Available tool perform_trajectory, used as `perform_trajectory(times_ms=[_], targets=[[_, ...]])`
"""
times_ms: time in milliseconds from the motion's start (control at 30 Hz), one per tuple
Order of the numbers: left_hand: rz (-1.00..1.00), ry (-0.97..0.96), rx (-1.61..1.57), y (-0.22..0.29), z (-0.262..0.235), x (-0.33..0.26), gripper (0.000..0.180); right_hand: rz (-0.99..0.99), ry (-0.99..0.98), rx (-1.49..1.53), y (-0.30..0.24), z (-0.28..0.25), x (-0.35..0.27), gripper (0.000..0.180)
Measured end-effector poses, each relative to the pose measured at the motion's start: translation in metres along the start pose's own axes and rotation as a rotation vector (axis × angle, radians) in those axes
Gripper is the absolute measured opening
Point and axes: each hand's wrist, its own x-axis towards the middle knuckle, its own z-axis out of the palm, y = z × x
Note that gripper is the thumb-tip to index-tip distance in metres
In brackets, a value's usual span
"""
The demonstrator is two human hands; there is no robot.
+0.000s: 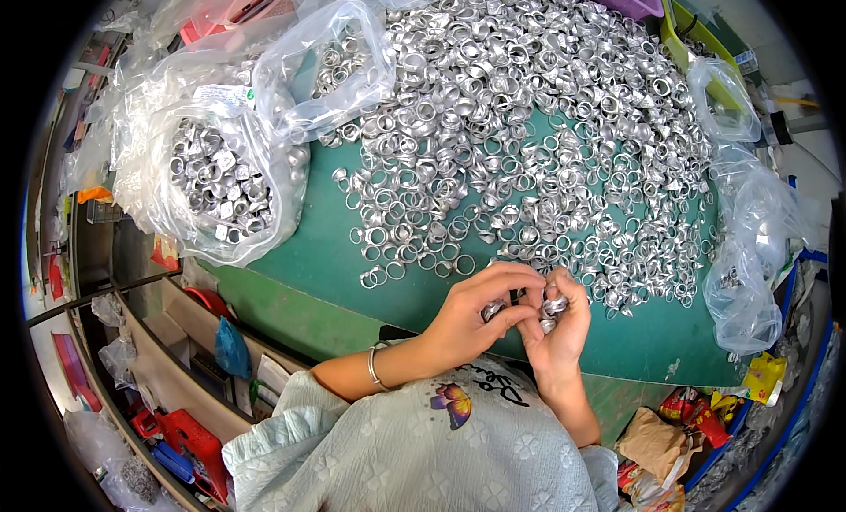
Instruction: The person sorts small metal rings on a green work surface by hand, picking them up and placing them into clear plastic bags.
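Observation:
My left hand (pixel 471 314), with a bangle (pixel 374 368) on its wrist, is closed around silver-coloured metal rings (pixel 493 311), partly hidden by the fingers. Touching it at the fingertips, my right hand (pixel 564 331) is curled around several more rings (pixel 552 309). Both hands are close to my body, over the near edge of the green table (pixel 326 274). Just beyond them spreads a large heap of loose metal rings (pixel 502 80), thinning out toward me. How many rings each hand has cannot be made out.
A clear plastic bag (pixel 145 190) full of chunky rings stands at the left. Another open bag (pixel 264 67) lies behind it. Crumpled plastic bags (pixel 749 274) hang along the right edge. Purple (pixel 648 1) and green (pixel 677 49) baskets stand far right. Wooden shelving (pixel 167 353) is at left.

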Motion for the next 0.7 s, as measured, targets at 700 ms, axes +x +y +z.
perform_trajectory(times_ms=[700], targets=[[-0.652, 0.140, -1.241, -0.030, -0.019, 0.014, 0.034, 0.048, -0.137, 0.102, -0.021, -0.009, 0.017, 0.043]])
